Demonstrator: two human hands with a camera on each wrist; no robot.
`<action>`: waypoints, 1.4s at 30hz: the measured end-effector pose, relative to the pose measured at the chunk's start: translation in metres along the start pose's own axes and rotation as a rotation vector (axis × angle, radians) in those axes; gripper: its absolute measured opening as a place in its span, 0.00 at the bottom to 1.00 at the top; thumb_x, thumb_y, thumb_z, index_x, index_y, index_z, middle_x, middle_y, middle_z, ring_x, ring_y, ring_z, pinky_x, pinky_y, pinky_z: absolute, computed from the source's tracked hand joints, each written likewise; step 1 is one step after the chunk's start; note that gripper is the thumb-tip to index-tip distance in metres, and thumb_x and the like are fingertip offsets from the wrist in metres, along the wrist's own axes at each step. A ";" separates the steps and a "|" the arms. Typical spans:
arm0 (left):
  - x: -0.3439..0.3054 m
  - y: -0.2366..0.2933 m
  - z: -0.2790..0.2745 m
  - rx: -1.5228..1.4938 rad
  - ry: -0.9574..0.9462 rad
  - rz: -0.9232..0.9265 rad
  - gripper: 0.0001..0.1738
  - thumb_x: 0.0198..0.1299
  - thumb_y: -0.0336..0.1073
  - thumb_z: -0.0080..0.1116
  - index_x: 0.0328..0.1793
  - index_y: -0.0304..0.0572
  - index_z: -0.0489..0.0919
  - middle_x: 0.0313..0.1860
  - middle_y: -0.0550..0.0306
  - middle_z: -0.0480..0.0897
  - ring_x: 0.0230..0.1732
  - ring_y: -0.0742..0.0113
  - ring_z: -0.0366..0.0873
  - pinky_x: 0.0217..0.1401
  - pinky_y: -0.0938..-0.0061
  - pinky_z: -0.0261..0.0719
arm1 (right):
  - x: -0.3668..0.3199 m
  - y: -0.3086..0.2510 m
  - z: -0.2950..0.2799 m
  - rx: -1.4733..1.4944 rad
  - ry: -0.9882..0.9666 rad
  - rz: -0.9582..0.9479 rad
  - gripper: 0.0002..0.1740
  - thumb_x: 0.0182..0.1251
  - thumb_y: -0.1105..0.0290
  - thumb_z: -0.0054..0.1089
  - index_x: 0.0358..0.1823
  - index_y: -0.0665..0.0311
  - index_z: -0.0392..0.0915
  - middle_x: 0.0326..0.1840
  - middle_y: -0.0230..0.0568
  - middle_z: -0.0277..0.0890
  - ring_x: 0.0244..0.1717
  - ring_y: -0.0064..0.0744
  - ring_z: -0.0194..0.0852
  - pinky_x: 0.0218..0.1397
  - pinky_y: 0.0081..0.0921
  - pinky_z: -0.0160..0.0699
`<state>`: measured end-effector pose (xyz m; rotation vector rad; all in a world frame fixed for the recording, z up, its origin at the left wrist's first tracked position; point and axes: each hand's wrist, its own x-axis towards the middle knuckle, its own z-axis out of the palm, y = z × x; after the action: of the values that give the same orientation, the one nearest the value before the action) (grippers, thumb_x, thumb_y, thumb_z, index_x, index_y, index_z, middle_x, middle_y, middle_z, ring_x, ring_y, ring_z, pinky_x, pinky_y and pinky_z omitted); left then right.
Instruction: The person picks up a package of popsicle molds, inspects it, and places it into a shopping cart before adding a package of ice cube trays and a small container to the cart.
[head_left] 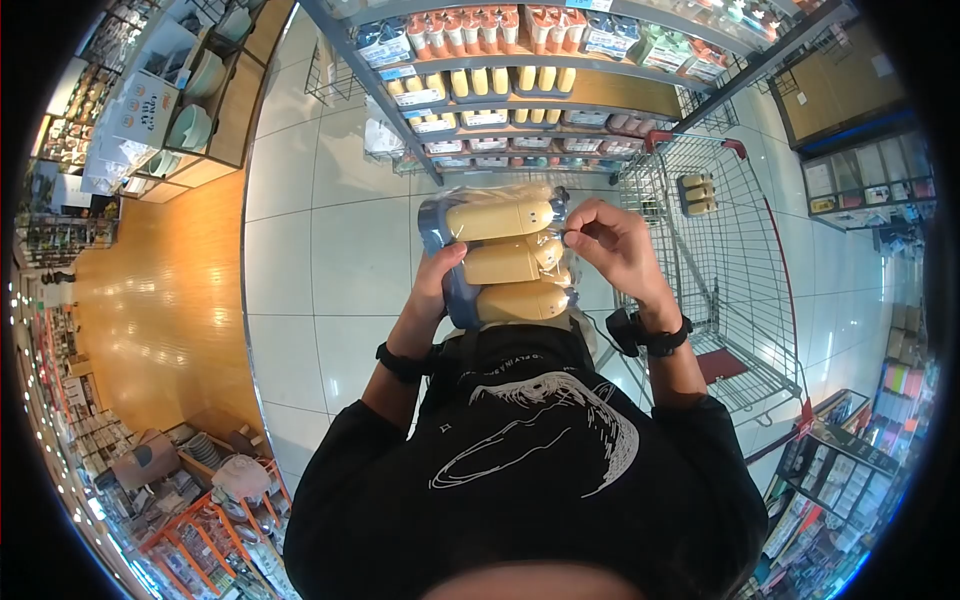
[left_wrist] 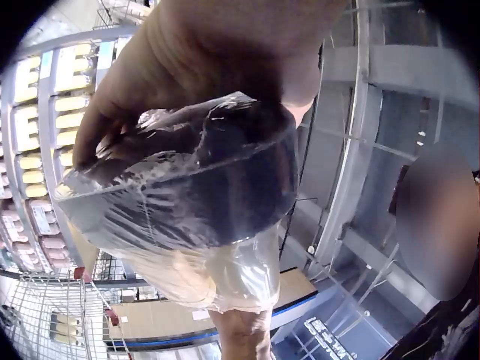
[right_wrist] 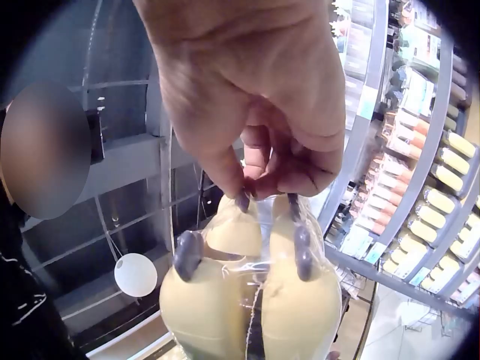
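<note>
A film-wrapped bottle set (head_left: 500, 218) is held in front of the chest, its several pale yellow bottles (right_wrist: 202, 307) topped with dark knobs (right_wrist: 189, 255). The clear wrap (left_wrist: 169, 214) covers the bottles and their dark blue tray (left_wrist: 247, 195). My left hand (head_left: 437, 275) grips the tray end, the thumb on the near side and the fingers curled round the base in the left wrist view. At the knob end, my right hand (head_left: 625, 255) pinches a dark knob and the film over it between thumb and fingertips.
A wire shopping cart (head_left: 720, 250) stands on the right, with a similar yellow set (head_left: 698, 194) inside. Ahead is a shelf rack (head_left: 600, 95) stocked with more such bottles. Displays (head_left: 185, 130) line the left, beside a wooden floor (head_left: 180, 290).
</note>
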<state>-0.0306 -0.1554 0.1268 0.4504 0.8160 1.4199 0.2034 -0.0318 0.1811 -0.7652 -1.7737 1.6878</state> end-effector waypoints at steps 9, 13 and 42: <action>-0.001 0.002 0.003 0.088 0.014 0.036 0.31 0.62 0.36 0.50 0.72 0.33 0.65 0.64 0.49 0.74 0.64 0.61 0.73 0.67 0.67 0.70 | 0.002 0.008 -0.007 0.125 -0.086 0.015 0.03 0.66 0.80 0.64 0.38 0.71 0.78 0.38 0.31 0.77 0.39 0.16 0.72 0.43 0.17 0.73; 0.001 0.000 0.013 0.211 0.070 0.134 0.32 0.60 0.35 0.54 0.71 0.33 0.65 0.62 0.51 0.75 0.62 0.65 0.73 0.65 0.69 0.69 | 0.004 0.003 0.000 0.072 -0.019 0.091 0.06 0.65 0.77 0.66 0.33 0.69 0.76 0.35 0.28 0.75 0.35 0.13 0.69 0.38 0.15 0.71; 0.007 -0.014 -0.019 0.383 0.065 0.175 0.32 0.55 0.33 0.61 0.67 0.35 0.68 0.54 0.56 0.78 0.54 0.69 0.75 0.58 0.72 0.73 | 0.000 0.031 -0.014 0.176 -0.123 0.090 0.03 0.67 0.78 0.64 0.34 0.68 0.79 0.32 0.25 0.77 0.35 0.11 0.69 0.36 0.14 0.68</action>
<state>-0.0347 -0.1541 0.1026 0.7865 1.1301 1.4456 0.2141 -0.0210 0.1510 -0.6851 -1.6643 1.9591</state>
